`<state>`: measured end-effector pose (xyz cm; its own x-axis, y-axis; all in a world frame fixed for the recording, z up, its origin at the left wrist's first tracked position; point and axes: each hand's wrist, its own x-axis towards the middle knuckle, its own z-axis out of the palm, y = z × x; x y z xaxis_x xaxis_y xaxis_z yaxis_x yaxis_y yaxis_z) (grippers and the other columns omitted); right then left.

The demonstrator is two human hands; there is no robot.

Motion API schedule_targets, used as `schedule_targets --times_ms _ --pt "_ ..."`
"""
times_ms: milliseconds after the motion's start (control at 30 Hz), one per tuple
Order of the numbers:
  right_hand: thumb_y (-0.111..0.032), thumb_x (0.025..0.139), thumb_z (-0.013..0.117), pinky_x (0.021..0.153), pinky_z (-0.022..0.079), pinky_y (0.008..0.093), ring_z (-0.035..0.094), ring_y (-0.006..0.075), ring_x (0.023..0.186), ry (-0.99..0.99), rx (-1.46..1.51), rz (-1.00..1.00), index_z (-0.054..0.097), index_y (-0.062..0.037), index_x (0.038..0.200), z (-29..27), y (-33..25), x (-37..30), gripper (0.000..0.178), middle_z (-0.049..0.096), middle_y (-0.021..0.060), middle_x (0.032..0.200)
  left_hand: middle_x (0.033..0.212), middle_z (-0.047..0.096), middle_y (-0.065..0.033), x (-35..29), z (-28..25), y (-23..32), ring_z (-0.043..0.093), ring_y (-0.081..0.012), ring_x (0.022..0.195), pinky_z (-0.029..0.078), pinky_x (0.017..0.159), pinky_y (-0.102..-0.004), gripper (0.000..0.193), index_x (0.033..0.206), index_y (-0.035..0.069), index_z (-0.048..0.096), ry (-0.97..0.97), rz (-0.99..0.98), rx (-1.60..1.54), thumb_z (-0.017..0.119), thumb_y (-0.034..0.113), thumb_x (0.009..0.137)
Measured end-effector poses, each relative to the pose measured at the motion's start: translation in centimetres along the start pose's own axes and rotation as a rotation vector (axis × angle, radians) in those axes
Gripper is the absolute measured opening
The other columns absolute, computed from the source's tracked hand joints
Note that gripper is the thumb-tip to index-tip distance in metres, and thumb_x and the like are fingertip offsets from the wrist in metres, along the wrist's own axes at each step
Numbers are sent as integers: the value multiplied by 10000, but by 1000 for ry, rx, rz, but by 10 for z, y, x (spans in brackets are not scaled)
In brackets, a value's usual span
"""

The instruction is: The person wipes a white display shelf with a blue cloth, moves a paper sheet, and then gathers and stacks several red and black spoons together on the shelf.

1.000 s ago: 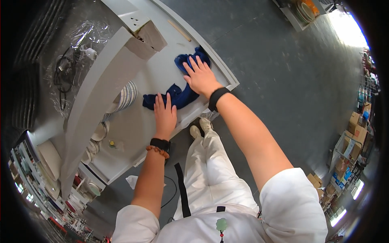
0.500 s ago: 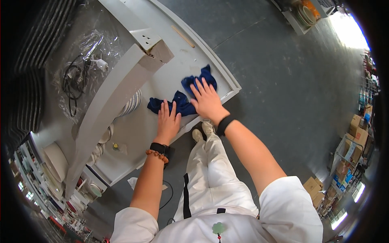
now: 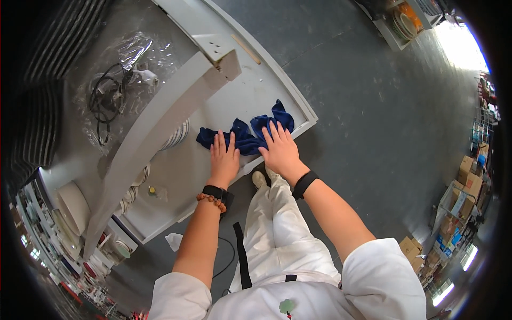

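- Head view, my only feed: I've got blue cloth (image 3: 246, 143) lying crumpled on a white board (image 3: 221, 106), just above the middle of the frame.
- I'd call this work under way rather than finished: both hands are on the cloth, and it sits in peaks and folds, nowhere spread flat.
- What's left, as far as I can see: pale specks (image 3: 246, 82) dot the board above the cloth, and a thin wooden strip (image 3: 246, 49) lies near the top centre. A small yellow bit (image 3: 152, 190) sits at lower left, well apart from the hands.
- Now the left hand (image 3: 224, 164), centre of the frame: fingers straight and slightly spread, fingertips resting on the cloth's lower edge, no grasp closed around it.
- Over to the right hand (image 3: 282, 156), just right of centre: palm down, fingers extended and fanned a little, lying over the cloth's right-hand part, not pinching it.
- The stretch between the hands is partly covered, so I can't tell whether that's one cloth or two overlapping.
- Striped dishes (image 3: 178, 134) stand left of the cloth, partly behind a pale beam (image 3: 160, 109), untouched by either hand.
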<state>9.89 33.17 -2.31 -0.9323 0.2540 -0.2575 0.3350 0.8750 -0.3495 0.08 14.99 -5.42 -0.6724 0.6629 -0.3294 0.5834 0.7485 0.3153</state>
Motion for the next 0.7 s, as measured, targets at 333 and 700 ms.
schedule_targets --times_ms 333,700 --pt "-444 935 444 1122 249 429 223 341 1414 11 58 60 408 -111 1418 -24 20 128 587 283 163 1519 1547 158 -204 2 2 5 180 -367 1418 179 1132 -505 534 1476 135 311 12 6 -35 437 274 976" --pt "-387 864 580 1083 290 444 292 342 1373 94 77 -25 465 -49 1365 -1 4 23 615 372 169 1457 1557 118 -194 -3 3 2 147 -365 1425 161 1138 -501 554 1476 134 306 12 -18 -5 470 247 960"
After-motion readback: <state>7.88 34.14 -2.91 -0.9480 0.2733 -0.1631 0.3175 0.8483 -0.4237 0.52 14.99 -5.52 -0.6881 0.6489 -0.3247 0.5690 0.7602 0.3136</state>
